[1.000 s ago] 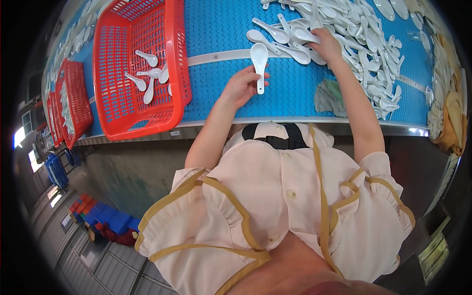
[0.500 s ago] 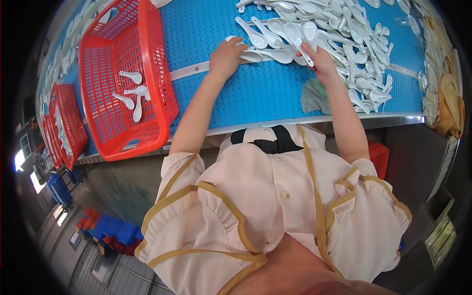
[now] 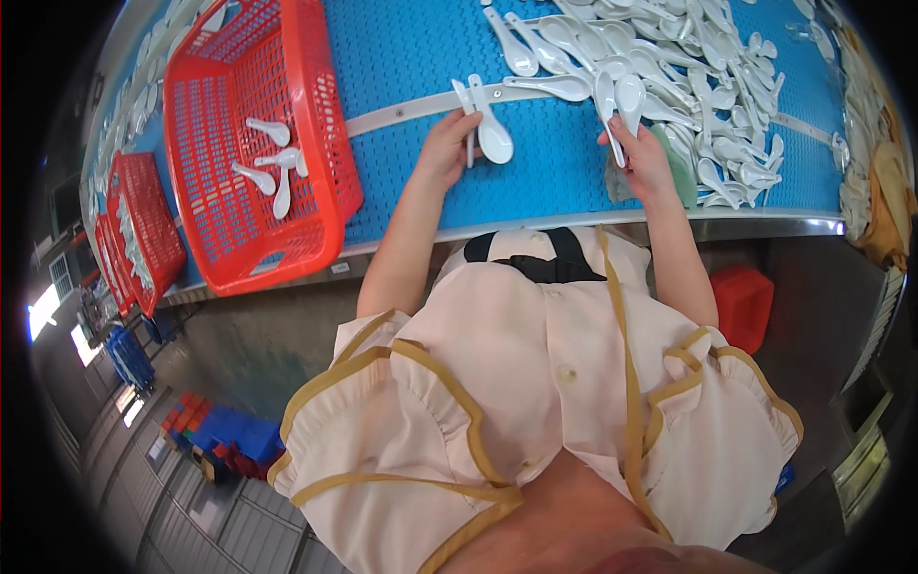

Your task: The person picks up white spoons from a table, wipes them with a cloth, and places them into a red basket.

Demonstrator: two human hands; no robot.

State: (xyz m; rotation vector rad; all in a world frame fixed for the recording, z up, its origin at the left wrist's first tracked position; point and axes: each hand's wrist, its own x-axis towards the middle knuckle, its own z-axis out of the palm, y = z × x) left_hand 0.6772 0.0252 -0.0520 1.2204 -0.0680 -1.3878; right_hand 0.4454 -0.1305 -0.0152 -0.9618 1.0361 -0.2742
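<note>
My left hand [image 3: 446, 145] grips two white plastic soup spoons [image 3: 488, 129] by their handles over the blue belt [image 3: 411, 57]. My right hand [image 3: 643, 158] holds two more white spoons [image 3: 622, 100], bowls pointing away from me. A large heap of white spoons [image 3: 688, 67] lies on the belt beyond and to the right of my right hand. A red plastic basket [image 3: 316, 143] stands on the belt to the left of my left hand, with three white spoons [image 3: 273, 158] inside.
More red baskets [image 3: 143, 230] with spoons stand further left along the belt. The belt's metal front edge [image 3: 727, 225] runs just ahead of my body. A red box [image 3: 744, 306] sits under the belt at right. Blue crates [image 3: 229, 440] lie on the floor at lower left.
Both hands have drawn back from the spoon heap toward me, each now holding two spoons. The left hand has moved away from the pile toward the belt's middle.
</note>
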